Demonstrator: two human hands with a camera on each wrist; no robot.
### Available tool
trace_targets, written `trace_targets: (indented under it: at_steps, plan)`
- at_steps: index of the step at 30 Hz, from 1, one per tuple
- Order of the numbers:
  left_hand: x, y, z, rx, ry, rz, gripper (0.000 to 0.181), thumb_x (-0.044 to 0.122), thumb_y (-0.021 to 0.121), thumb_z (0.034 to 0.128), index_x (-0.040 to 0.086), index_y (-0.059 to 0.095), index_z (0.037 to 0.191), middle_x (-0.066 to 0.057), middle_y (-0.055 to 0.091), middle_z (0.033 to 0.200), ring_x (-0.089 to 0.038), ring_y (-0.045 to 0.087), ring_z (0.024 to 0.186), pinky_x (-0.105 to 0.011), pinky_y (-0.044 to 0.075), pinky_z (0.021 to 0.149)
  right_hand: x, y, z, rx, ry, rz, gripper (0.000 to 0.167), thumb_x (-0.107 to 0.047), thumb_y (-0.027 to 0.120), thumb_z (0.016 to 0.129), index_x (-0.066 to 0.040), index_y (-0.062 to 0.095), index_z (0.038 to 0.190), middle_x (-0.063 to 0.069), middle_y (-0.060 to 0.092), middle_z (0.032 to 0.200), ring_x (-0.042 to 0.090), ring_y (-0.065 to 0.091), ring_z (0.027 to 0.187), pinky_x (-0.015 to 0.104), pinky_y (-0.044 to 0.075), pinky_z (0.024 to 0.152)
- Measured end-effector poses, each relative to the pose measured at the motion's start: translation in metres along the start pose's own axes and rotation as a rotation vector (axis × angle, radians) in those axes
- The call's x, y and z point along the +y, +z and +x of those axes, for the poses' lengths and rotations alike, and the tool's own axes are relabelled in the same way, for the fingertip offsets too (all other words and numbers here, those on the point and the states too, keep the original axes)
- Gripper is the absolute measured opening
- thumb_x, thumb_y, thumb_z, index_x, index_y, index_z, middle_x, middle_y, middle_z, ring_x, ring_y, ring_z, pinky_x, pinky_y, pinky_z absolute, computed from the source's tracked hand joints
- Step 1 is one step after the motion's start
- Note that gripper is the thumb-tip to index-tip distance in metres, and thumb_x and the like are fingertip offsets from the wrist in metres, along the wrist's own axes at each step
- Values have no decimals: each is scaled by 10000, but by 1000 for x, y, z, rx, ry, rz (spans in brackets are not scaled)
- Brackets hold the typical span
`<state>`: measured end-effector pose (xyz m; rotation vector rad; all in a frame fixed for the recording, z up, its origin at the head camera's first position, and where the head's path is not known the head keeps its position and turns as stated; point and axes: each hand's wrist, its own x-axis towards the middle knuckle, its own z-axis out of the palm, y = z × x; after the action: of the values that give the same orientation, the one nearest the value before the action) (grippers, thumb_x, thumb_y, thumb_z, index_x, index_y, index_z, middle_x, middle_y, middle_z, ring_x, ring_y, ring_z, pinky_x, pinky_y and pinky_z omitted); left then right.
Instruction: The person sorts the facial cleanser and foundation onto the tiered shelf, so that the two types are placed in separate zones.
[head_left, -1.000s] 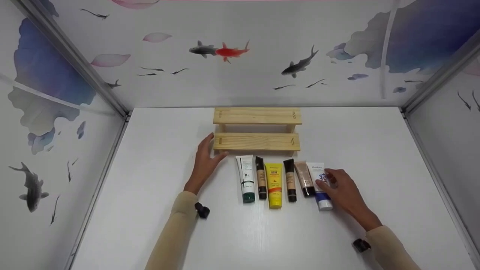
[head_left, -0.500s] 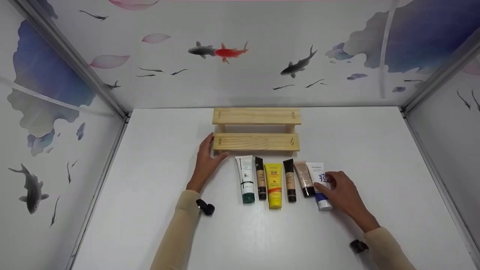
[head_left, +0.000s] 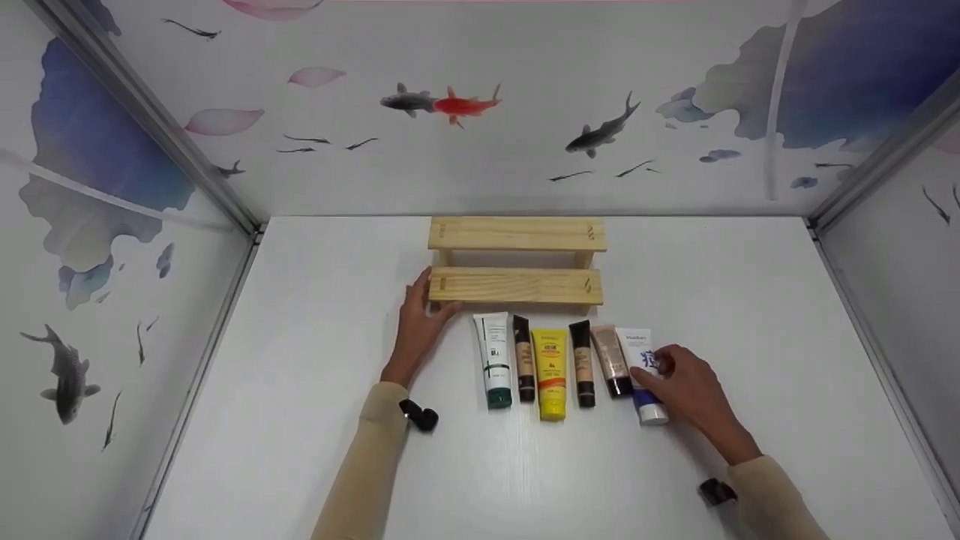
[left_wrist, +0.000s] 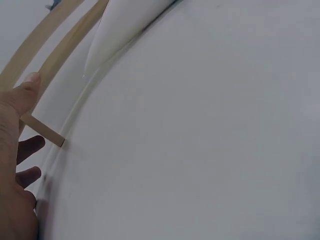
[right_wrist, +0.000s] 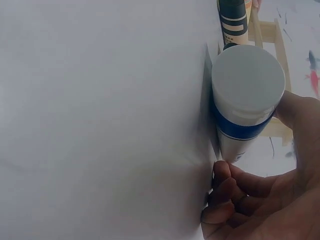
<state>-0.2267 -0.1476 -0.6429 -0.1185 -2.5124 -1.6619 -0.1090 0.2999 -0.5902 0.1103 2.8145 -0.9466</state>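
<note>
A two-step wooden rack (head_left: 516, 286) stands on the white table, and my left hand (head_left: 418, 330) grips the left end of its lower step. The left wrist view has my thumb against the pale wooden step (left_wrist: 62, 57). At the right end of a row of lying tubes, my right hand (head_left: 694, 386) pinches a white and blue tube (head_left: 643, 364) between thumb and fingers. Its white cap (right_wrist: 248, 80) faces the right wrist camera, with fingertips (right_wrist: 222, 175) beside the tube's body.
Left of the held tube lie a rose-beige tube (head_left: 611, 356), a black-capped beige tube (head_left: 581, 360), a yellow tube (head_left: 551, 367), another beige and black one (head_left: 524, 360) and a white and green tube (head_left: 494, 360). Printed walls enclose the table (head_left: 300, 315).
My left forearm has shifted slightly right, with that hand staying at the rack's end. My right fingers have slid slightly down the white and blue tube, and more of its blue print shows.
</note>
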Motion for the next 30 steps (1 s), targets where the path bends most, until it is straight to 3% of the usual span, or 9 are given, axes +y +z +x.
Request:
trace_targets:
  at_steps: [5,10,15,21,30]
  plan:
    - [1,3,-1,9,6,2,924,416,830,1007,91,348,1726,-106,449,1729,-251,303,1655,-353,-7,1373,-3,-3,2,-44,55,-21,796,-600,788,973,110,621,1292,197,687,1046,290,606,896,383,502,725]
    - [1,5,-4,25,18,25,896,449,792,1027,97,355,1726,-74,463,1722,-221,316,1649,-333,3,1371,-5,-4,3,-54,79,-18,791,-582,792,971,123,628,1289,240,708,1085,308,633,908,419,553,761]
    - [2,4,-6,33,-14,35,908,516,764,1031,128,345,1736,-60,438,1740,-235,325,1646,-380,90,1379,-7,-7,4,-49,114,21,767,-533,793,977,144,634,1302,284,717,1137,336,650,942,447,579,804]
    - [4,4,-5,33,-45,35,905,565,740,1034,166,343,1743,-105,421,1738,-296,360,1625,-487,275,1339,-11,-15,6,-12,110,61,733,-465,806,988,155,622,1335,297,710,1154,334,654,950,416,603,796]
    - [1,6,-8,51,-60,16,878,536,752,1041,180,356,1739,-88,425,1738,-269,371,1619,-455,297,1331,-15,-23,13,63,72,136,770,-441,819,1002,118,571,1469,302,677,1269,377,628,1077,475,593,943]
